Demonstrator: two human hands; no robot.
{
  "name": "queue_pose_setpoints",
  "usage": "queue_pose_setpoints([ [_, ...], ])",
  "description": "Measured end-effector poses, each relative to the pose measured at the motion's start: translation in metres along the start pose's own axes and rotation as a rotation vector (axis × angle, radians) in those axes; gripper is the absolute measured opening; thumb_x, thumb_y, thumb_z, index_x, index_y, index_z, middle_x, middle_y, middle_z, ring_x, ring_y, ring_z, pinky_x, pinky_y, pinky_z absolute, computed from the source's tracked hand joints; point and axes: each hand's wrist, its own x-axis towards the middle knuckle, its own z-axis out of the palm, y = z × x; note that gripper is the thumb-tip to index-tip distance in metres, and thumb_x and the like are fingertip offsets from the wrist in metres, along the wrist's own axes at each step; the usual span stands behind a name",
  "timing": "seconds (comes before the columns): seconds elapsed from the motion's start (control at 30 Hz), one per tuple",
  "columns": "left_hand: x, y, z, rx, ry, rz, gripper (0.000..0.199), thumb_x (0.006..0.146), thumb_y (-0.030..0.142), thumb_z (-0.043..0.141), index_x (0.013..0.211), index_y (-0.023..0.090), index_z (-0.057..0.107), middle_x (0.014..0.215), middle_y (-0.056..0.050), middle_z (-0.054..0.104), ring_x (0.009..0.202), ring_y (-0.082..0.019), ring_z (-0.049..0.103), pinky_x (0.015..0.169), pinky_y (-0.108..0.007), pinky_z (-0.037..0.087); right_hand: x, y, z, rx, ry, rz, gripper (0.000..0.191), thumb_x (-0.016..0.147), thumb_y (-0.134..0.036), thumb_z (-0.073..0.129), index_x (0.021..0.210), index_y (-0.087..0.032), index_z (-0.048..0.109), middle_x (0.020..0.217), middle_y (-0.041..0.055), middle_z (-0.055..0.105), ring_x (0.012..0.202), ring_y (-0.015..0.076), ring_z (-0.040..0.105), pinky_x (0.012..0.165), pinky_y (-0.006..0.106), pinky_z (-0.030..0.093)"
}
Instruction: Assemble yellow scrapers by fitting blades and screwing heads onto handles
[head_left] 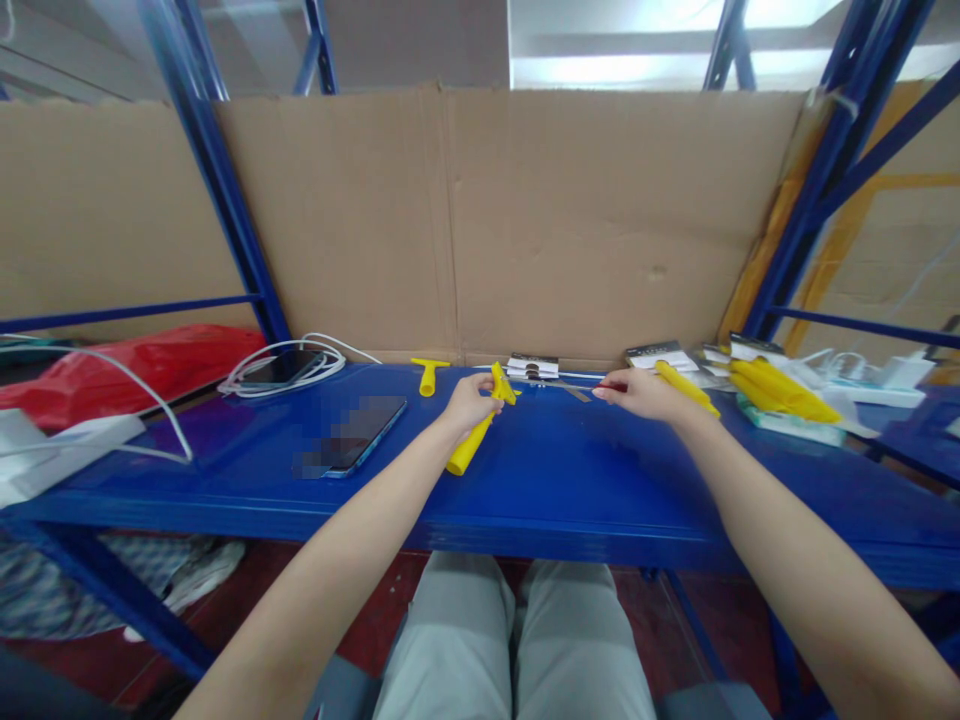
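Nearest you, the smooth yellow plastic T-shaped tool (472, 445) points its thick, round handle back toward the front edge of the blue bench (600, 485), the handle end left free below your left grip (472, 402). Your left fingers are closed around it just under the head, which tilts up beyond your fingertips. The head is narrow and flared, partly hidden by your fingers.

Over to the right, your right grip (637, 390) has thumb and fingertips pinched together on the end of a thin greyish strip (562, 386), which reaches left toward the tool's head; you cannot tell whether the two touch.

Left of your left grip lies a dark-screened phone with a blue edge (367, 435), well apart from the handle. Right of your right wrist, just beside it, lies a long yellow piece (686, 388), and past that a pile of yellow items (784, 388).

Farther back, a second yellow T-shaped tool (427, 380) and a coiled white cable (300, 365) sit at left. A small white-and-black bundle (532, 367) stands close behind the strip, before the brown cardboard panel (525, 220).
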Motion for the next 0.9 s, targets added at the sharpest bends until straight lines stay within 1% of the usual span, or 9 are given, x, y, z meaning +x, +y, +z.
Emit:
queue_pose_setpoints([
  [0.1, 0.004, -0.003, -0.002, 0.055, 0.040, 0.027, 0.048, 0.064, -0.009, 0.056, 0.108, 0.009, 0.060, 0.113, -0.012, 0.063, 0.055, -0.006, 0.057, 0.046, -0.015, 0.042, 0.001, -0.003, 0.000, -0.015, -0.041, -0.016, 0.035, 0.082, -0.044, 0.043, 0.070, -0.019, 0.065, 0.060, 0.0039, 0.065, 0.059, 0.0181, 0.059, 0.053, 0.027, 0.039],
  [0.23, 0.011, -0.009, -0.004, 0.123, 0.077, 0.039, 0.053, 0.061, -0.007, 0.061, 0.111, 0.010, 0.060, 0.109, -0.011, 0.065, 0.066, -0.010, 0.062, 0.049, -0.015, 0.043, 0.003, -0.008, 0.003, -0.001, -0.052, -0.014, 0.037, 0.084, -0.044, 0.040, 0.075, -0.019, 0.065, 0.063, 0.0053, 0.066, 0.060, 0.0188, 0.060, 0.054, 0.027, 0.040],
  [0.33, 0.013, -0.011, -0.005, 0.143, 0.078, 0.037, 0.056, 0.061, -0.006, 0.062, 0.115, 0.010, 0.059, 0.107, -0.012, 0.066, 0.069, -0.012, 0.063, 0.052, -0.016, 0.044, 0.003, -0.009, 0.007, 0.016, -0.019, -0.010, 0.028, 0.079, -0.044, 0.049, 0.077, -0.018, 0.060, 0.069, 0.0063, 0.067, 0.063, 0.0191, 0.060, 0.056, 0.028, 0.041],
  [0.43, 0.014, -0.011, -0.006, 0.169, 0.082, 0.037, 0.056, 0.062, -0.006, 0.062, 0.116, 0.010, 0.058, 0.109, -0.013, 0.065, 0.071, -0.013, 0.064, 0.053, -0.018, 0.044, 0.003, -0.008, 0.011, 0.033, 0.005, -0.004, 0.021, 0.070, -0.037, 0.061, 0.076, -0.020, 0.051, 0.072, 0.0044, 0.066, 0.062, 0.0175, 0.059, 0.056, 0.026, 0.042],
  [0.5, 0.014, -0.011, -0.007, 0.192, 0.089, 0.044, 0.055, 0.063, -0.005, 0.061, 0.116, 0.010, 0.058, 0.110, -0.013, 0.065, 0.074, -0.014, 0.064, 0.054, -0.018, 0.044, 0.003, -0.007, 0.013, 0.019, 0.023, 0.001, 0.019, 0.068, -0.031, 0.062, 0.073, -0.021, 0.047, 0.071, 0.0032, 0.065, 0.061, 0.0166, 0.058, 0.055, 0.025, 0.041],
  [0.57, 0.014, -0.012, -0.008, 0.208, 0.095, 0.047, 0.054, 0.063, -0.004, 0.062, 0.115, 0.011, 0.059, 0.110, -0.012, 0.065, 0.077, -0.015, 0.064, 0.054, -0.018, 0.044, 0.003, -0.007, 0.014, -0.010, 0.054, 0.007, 0.018, 0.068, -0.030, 0.062, 0.070, -0.021, 0.046, 0.070, 0.0028, 0.064, 0.061, 0.0166, 0.057, 0.055, 0.025, 0.040],
  [0.7, 0.015, -0.013, -0.008, 0.200, 0.090, 0.046, 0.053, 0.063, -0.002, 0.064, 0.114, 0.012, 0.060, 0.109, -0.011, 0.066, 0.077, -0.015, 0.064, 0.055, -0.018, 0.045, 0.002, -0.006, 0.013, -0.035, 0.090, 0.003, 0.016, 0.071, -0.033, 0.061, 0.068, -0.021, 0.052, 0.070, 0.0029, 0.065, 0.063, 0.0178, 0.059, 0.056, 0.026, 0.040],
  [0.8, 0.016, -0.015, -0.008, 0.189, 0.095, 0.044, 0.053, 0.062, -0.001, 0.067, 0.113, 0.013, 0.061, 0.109, -0.011, 0.065, 0.072, -0.014, 0.064, 0.057, -0.020, 0.045, 0.001, -0.005, 0.011, -0.018, 0.068, -0.049, 0.015, 0.074, -0.036, 0.058, 0.072, -0.021, 0.059, 0.073, 0.0044, 0.068, 0.068, 0.0195, 0.061, 0.059, 0.027, 0.041],
  [0.9, 0.018, -0.018, -0.008, 0.199, 0.102, 0.050, 0.051, 0.062, -0.001, 0.066, 0.111, 0.013, 0.062, 0.108, -0.011, 0.066, 0.071, -0.014, 0.064, 0.057, -0.020, 0.045, 0.001, -0.004, 0.011, 0.000, 0.031, -0.099, 0.020, 0.079, -0.037, 0.053, 0.078, -0.020, 0.062, 0.079, 0.0058, 0.070, 0.071, 0.0203, 0.062, 0.062, 0.028, 0.043],
])
